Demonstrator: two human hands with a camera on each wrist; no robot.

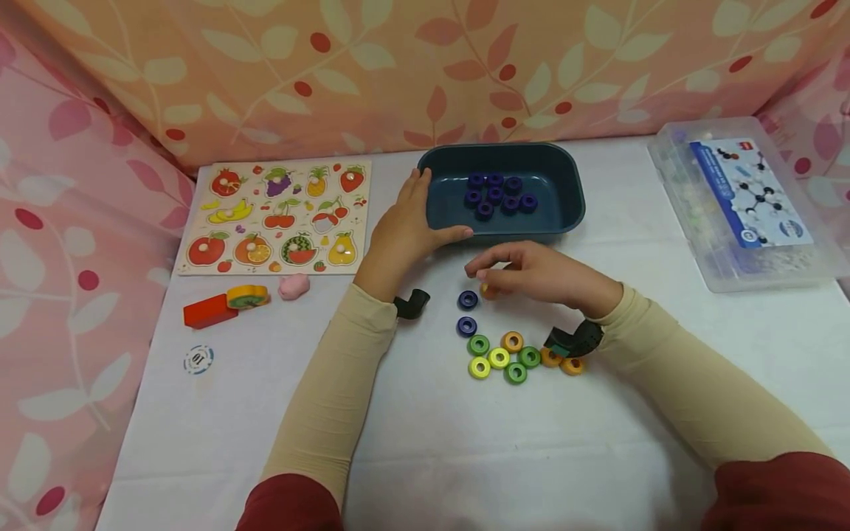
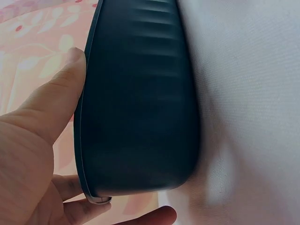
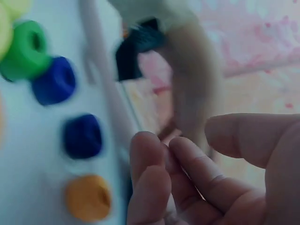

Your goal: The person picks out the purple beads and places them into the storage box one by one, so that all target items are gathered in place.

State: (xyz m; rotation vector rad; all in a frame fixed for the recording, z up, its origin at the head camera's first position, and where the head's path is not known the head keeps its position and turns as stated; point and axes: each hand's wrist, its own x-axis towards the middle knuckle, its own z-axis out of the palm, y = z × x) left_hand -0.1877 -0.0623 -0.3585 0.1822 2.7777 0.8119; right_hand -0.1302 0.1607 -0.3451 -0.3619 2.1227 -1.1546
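My left hand (image 1: pixel 408 228) grips the left end of a dark teal tub (image 1: pixel 564 184), its thumb on the near rim and its fingers around the side. Several purple rings (image 1: pixel 494 195) lie inside. In front of the tub my right hand (image 1: pixel 538 273) hovers with loosely bent fingers and nothing between them. Below its fingertips an orange ring (image 3: pixel 86 198) rests on the table, apart from the hand in the right wrist view. Two dark blue rings (image 1: pixel 468 305) sit beside it. Closer to me are several green rings (image 1: pixel 516 380), yellow rings (image 1: pixel 479 375) and orange rings (image 1: pixel 512 349).
A fruit puzzle board (image 1: pixel 305 240) lies at the back left. Before it are a red block (image 1: pixel 209 311), a yellow-and-green piece (image 1: pixel 247 296), a pink lump (image 1: pixel 294 286) and a white chip (image 1: pixel 198 359). A clear plastic case (image 1: pixel 717 258) lies at the back right.
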